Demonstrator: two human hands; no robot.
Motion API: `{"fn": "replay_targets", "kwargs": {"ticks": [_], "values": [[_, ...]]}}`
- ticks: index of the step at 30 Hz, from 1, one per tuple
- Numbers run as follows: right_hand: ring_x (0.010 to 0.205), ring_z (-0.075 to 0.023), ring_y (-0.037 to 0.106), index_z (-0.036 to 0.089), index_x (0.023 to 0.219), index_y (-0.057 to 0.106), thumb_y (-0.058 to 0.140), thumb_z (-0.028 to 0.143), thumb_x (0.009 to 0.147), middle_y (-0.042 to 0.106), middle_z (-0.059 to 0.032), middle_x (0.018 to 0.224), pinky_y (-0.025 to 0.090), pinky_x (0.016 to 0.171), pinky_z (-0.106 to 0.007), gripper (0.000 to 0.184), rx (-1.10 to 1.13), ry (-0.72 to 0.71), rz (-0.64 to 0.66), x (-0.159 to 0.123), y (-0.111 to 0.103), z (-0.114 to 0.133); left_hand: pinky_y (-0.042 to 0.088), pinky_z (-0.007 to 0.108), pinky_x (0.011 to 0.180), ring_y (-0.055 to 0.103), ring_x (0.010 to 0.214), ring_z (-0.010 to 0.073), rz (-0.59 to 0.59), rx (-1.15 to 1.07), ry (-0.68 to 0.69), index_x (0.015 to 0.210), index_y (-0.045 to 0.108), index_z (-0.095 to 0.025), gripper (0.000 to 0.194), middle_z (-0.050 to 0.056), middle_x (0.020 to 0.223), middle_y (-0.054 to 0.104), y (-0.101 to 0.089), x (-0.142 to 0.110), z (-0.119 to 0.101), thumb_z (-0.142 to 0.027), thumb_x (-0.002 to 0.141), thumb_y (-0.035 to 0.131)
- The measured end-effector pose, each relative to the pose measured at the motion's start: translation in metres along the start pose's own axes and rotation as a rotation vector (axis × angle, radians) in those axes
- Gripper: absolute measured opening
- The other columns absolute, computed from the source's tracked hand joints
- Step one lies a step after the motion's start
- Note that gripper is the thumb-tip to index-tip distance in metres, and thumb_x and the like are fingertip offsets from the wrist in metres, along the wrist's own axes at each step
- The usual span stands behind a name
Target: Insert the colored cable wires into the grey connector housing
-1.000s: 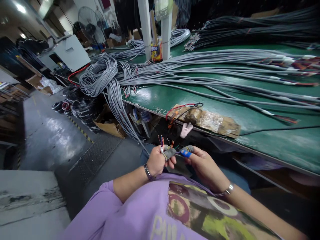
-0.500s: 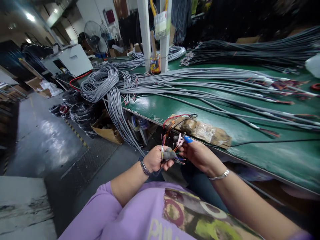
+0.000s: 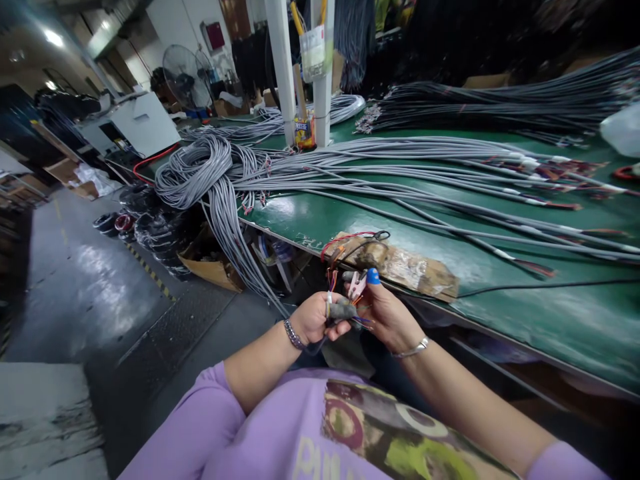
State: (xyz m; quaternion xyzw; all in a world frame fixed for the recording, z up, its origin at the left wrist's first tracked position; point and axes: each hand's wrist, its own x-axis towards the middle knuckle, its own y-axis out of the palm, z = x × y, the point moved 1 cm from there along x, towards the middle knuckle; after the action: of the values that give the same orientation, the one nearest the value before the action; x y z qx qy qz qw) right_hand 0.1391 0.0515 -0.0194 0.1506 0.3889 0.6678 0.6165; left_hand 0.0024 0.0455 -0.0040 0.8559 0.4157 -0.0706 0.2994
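Note:
My left hand (image 3: 319,316) is closed around a cable end with thin coloured wires (image 3: 361,323) fanning out past the thumb. Grey covering wraps its thumb, and a short white sleeve with red and purple wires (image 3: 333,277) stands up beside it. My right hand (image 3: 393,315), with blue tape on the thumb, is close on the right, fingers curled. Its thumb and fingers pinch a small pale pink, clip-like piece (image 3: 357,285), whose exact kind is unclear. Orange wires run between the two hands, and the right fingertips are partly hidden.
A taped cardboard-covered block (image 3: 400,263) with red and black leads lies at the edge of the green table (image 3: 500,313). Long grey cables (image 3: 425,180) stretch across the table, with a coil (image 3: 195,172) hanging over its left end. Black cables (image 3: 475,107) lie behind.
My right hand has drawn in closer to the left hand, and its thumb now points more upright. The left hand keeps its hold on the cable. The view has shifted slightly.

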Motion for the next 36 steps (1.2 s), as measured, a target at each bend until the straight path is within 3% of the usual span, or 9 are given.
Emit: {"fn": "replay_targets", "kwargs": {"ticks": [9, 15, 22, 30, 36], "values": [[0.054, -0.0150, 0.057, 0.019, 0.081, 0.069, 0.069, 0.063, 0.071, 0.064, -0.0017, 0.064, 0.051, 0.053, -0.027, 0.046, 0.033, 0.038, -0.053, -0.007, 0.007, 0.001, 0.026, 0.017, 0.027, 0.040, 0.026, 0.0070, -0.022, 0.025, -0.033, 0.066, 0.057, -0.013, 0.043, -0.001, 0.041, 0.055, -0.002, -0.001, 0.002, -0.047, 0.051, 0.079], [0.058, -0.0148, 0.058, 0.021, 0.081, 0.068, 0.057, 0.069, 0.077, 0.066, -0.0038, 0.075, 0.050, 0.056, -0.028, 0.048, -0.042, 0.089, 0.025, -0.016, 0.003, 0.003, 0.027, 0.018, 0.027, 0.043, 0.027, 0.0081, -0.046, 0.031, -0.020, 0.065, 0.057, -0.013, 0.045, 0.000, 0.042, 0.056, 0.001, -0.012, 0.006, -0.050, 0.051, 0.079], [0.057, -0.0118, 0.053, 0.019, 0.077, 0.069, 0.074, 0.044, 0.074, 0.062, -0.0004, 0.066, 0.046, 0.054, -0.024, 0.026, -0.062, 0.039, 0.003, -0.022, 0.006, 0.005, 0.027, 0.017, 0.028, 0.044, 0.028, 0.0075, -0.151, 0.018, 0.062, 0.064, 0.052, -0.015, 0.048, -0.001, 0.045, 0.056, 0.012, -0.023, 0.011, -0.054, 0.055, 0.078], [0.055, -0.0118, 0.051, 0.020, 0.073, 0.067, 0.074, 0.051, 0.073, 0.060, 0.0003, 0.065, 0.047, 0.051, -0.024, 0.032, -0.011, 0.011, -0.047, -0.017, 0.007, 0.003, 0.021, 0.018, 0.029, 0.041, 0.028, 0.0071, -0.169, -0.037, 0.062, 0.070, 0.054, -0.014, 0.049, -0.002, 0.044, 0.055, 0.013, -0.015, 0.002, -0.052, 0.052, 0.080], [0.054, -0.0135, 0.052, 0.020, 0.067, 0.064, 0.074, 0.052, 0.072, 0.061, -0.0010, 0.064, 0.045, 0.050, -0.026, 0.034, -0.020, -0.001, -0.059, -0.015, 0.008, 0.002, 0.021, 0.019, 0.031, 0.040, 0.029, 0.0062, -0.167, -0.041, 0.053, 0.069, 0.054, -0.014, 0.046, -0.002, 0.045, 0.054, 0.009, -0.008, 0.007, -0.051, 0.054, 0.078]]}}
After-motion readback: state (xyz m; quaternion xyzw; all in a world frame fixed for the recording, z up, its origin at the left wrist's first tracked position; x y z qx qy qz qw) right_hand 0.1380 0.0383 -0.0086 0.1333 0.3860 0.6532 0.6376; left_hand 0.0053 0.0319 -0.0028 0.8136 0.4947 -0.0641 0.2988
